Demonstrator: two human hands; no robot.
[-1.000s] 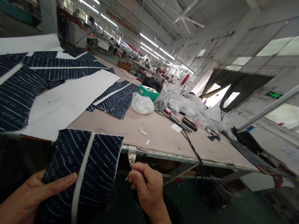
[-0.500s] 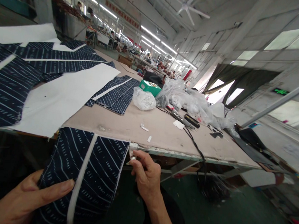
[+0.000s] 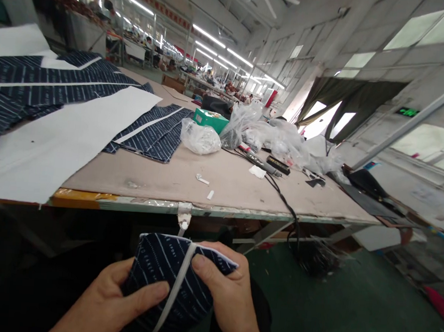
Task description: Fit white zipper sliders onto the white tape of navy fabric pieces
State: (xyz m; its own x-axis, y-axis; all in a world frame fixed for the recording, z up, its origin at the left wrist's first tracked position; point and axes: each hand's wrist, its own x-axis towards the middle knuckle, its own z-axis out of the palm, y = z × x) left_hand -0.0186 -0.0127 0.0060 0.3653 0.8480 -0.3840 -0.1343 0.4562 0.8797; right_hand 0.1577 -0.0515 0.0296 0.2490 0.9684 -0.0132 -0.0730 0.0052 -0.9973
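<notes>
- Left hand [image 3: 112, 299] grips the fabric piece [image 3: 170, 278] from its left side, thumb pressed on top.
- Right hand [image 3: 229, 296] clamps the piece's right edge, fingers curled over it.
- White strip [image 3: 175, 288] runs down the piece between both thumbs.
- Piece sits in front of the table [image 3: 228, 186], below its edge.
- More cut fabric [image 3: 152, 134] and plastic bags [image 3: 201, 137] lie farther off, beyond the hands.

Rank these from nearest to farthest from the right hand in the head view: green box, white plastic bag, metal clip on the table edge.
From the right hand:
1. Metal clip, on the table's front edge just above.
2. White plastic bag, mid-table.
3. Green box, just behind the bag.
</notes>
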